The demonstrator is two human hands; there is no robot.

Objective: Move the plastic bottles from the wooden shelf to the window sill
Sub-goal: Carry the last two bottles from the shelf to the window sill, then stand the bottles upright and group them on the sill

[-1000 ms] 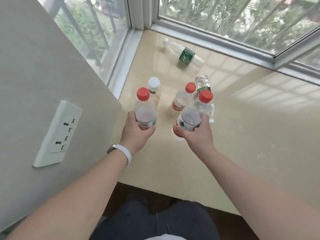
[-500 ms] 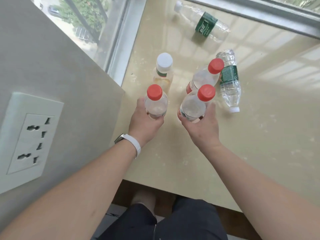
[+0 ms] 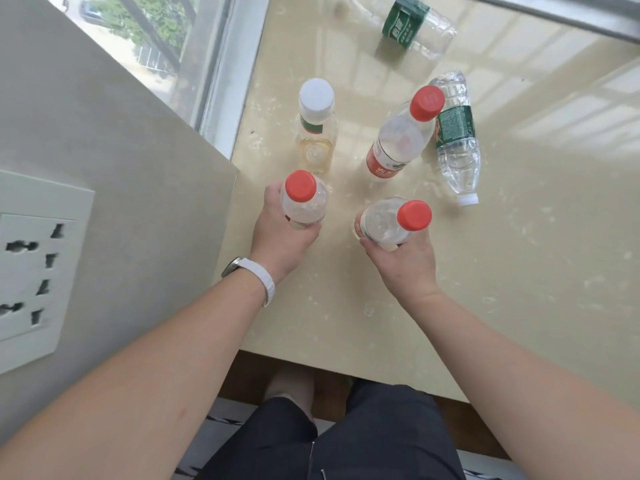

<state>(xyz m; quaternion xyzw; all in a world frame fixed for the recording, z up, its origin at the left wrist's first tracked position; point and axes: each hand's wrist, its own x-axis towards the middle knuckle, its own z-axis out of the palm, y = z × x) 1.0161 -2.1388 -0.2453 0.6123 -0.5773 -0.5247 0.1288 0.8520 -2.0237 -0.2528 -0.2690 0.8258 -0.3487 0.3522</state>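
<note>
My left hand [image 3: 280,233] grips a clear bottle with a red cap [image 3: 303,200], held upright over the cream window sill [image 3: 519,271]. My right hand [image 3: 403,261] grips a second red-capped bottle [image 3: 389,221], tilted a little to the right. Beyond them on the sill stand a white-capped bottle with yellowish liquid [image 3: 316,128] and a red-capped, red-labelled bottle [image 3: 401,136]. Two green-labelled bottles lie on their sides: one [image 3: 455,140] right of the standing red one, another [image 3: 412,24] near the far window frame. The wooden shelf is out of view.
A grey wall with a white power socket [image 3: 33,275] rises at the left, ending beside my left hand. Window glass and frame [image 3: 221,71] border the sill at left and back. The sill's front edge [image 3: 346,370] runs above my dark trousers.
The view has dropped closer to the sill. Both hands have lowered their bottles toward the surface, and the right one has moved apart from the standing red-labelled bottle.
</note>
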